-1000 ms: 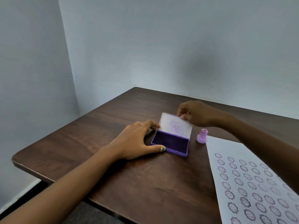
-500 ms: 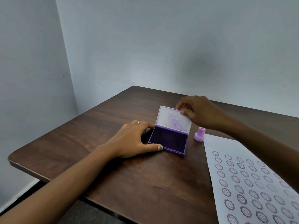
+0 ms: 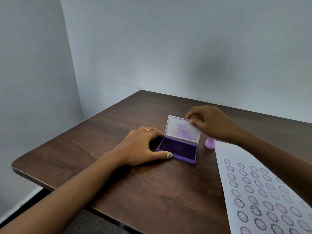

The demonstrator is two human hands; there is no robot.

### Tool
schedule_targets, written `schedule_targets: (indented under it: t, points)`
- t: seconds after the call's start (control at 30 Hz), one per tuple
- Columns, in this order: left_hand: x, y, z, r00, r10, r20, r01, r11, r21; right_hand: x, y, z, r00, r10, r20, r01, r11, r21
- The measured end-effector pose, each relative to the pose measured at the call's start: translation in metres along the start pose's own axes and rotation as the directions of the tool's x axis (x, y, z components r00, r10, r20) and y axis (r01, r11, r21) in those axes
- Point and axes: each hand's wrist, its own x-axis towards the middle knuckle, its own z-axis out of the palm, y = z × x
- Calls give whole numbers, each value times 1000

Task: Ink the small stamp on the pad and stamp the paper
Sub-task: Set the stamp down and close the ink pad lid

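A purple ink pad [image 3: 178, 150] lies open on the brown table [image 3: 128, 191], its dark pad facing up. Its clear lid [image 3: 181, 130] stands nearly upright, stained with purple ink. My right hand [image 3: 209, 123] pinches the lid's top right corner between thumb and fingers. My left hand [image 3: 141, 144] rests on the table against the pad's left side, thumb along the front edge and fingers at the back corner. A small pink stamp [image 3: 210, 144] stands on the table right of the pad, partly hidden behind my right wrist. The white paper [image 3: 263, 191] lies at the right, covered with several purple smiley prints.
The table fits into a corner between two pale blue walls [image 3: 152, 48]. Its left edge [image 3: 22, 169] and front edge drop off to a dark floor. The paper runs off the frame at the bottom right.
My right hand has swung the lid up from a low backward tilt to nearly upright. My left hand has stayed against the pad. The stamp has not moved.
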Motion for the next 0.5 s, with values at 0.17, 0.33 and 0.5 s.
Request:
schedule_targets:
  t: [0.17,0.33,0.5]
  points:
    - [0,1,0,1000,-5,-1,5,1000,14,-19,-15,-2,998,-67,7,67,998,-15]
    - [0,0,1,1000,-5,-6,5,1000,20,-40,-29,3,993,-103,49,106,992,-63]
    - [1,-1,2,1000,-10,-20,10,1000,-16,-61,-35,15,987,-136,87,145,983,-109]
